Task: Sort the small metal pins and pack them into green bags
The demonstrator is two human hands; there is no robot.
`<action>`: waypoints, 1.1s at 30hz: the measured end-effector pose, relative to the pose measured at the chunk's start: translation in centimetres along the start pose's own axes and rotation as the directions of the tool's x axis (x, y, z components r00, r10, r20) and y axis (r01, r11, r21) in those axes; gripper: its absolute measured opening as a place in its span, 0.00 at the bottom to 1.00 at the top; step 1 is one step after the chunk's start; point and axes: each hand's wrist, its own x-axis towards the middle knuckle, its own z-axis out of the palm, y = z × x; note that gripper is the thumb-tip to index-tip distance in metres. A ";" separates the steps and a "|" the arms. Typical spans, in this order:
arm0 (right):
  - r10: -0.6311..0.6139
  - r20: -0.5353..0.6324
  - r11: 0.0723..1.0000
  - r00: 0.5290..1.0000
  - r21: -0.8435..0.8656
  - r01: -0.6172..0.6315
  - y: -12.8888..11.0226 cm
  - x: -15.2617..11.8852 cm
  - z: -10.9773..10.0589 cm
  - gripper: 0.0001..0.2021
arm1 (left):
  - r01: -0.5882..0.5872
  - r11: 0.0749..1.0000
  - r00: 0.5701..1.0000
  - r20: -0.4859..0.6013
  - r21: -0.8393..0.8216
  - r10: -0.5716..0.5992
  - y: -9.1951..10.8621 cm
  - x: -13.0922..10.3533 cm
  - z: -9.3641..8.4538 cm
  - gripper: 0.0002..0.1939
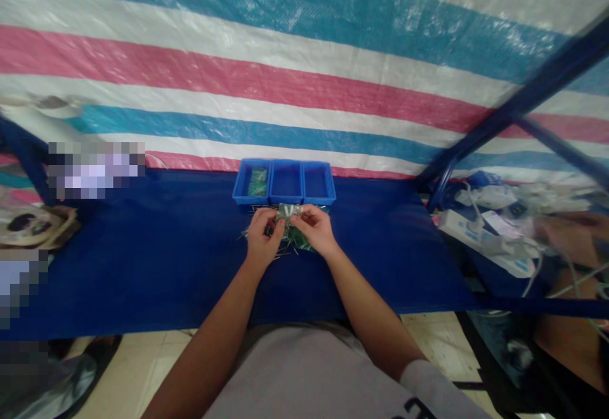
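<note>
Between my fingertips, over the blue table, is a small clear plastic packet [288, 210] with something pale inside. My left hand [262, 232] pinches its left side, and my right hand [316, 227] grips the right side. Beneath and around the hands lie several thin dark metal pieces like pins or screws [283, 251], too small to name surely. Green packets [301, 239] lie under my right hand, partly hidden by it. Just beyond the hands stand three blue bins side by side; the left bin [242, 184] holds green packets [257, 181].
A blue table [190, 260] spans the front, with a striped tarp [304, 89] behind it. On the right are a blue metal frame [476, 124], a white power strip [485, 244] with cables, and a person's blurred arm [571, 241]. A basket [61, 232] sits at left.
</note>
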 end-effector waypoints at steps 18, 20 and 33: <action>-0.209 0.069 0.931 0.975 -0.291 0.220 -1.3 -0.4 -0.4 0.07 | 0.213 0.936 0.975 0.008 -0.281 -0.220 0.3 -0.3 -0.2 0.14; -0.218 0.079 0.927 0.973 -0.294 0.232 -1.3 -0.5 -0.5 0.09 | 0.252 0.926 0.961 -0.036 -0.281 -0.273 0.6 0.3 -0.6 0.13; -0.472 -0.020 0.816 0.882 -0.390 0.427 -12.1 -5.4 -2.2 0.10 | 0.261 0.965 0.962 -0.093 0.026 -0.258 0.6 6.5 -1.3 0.08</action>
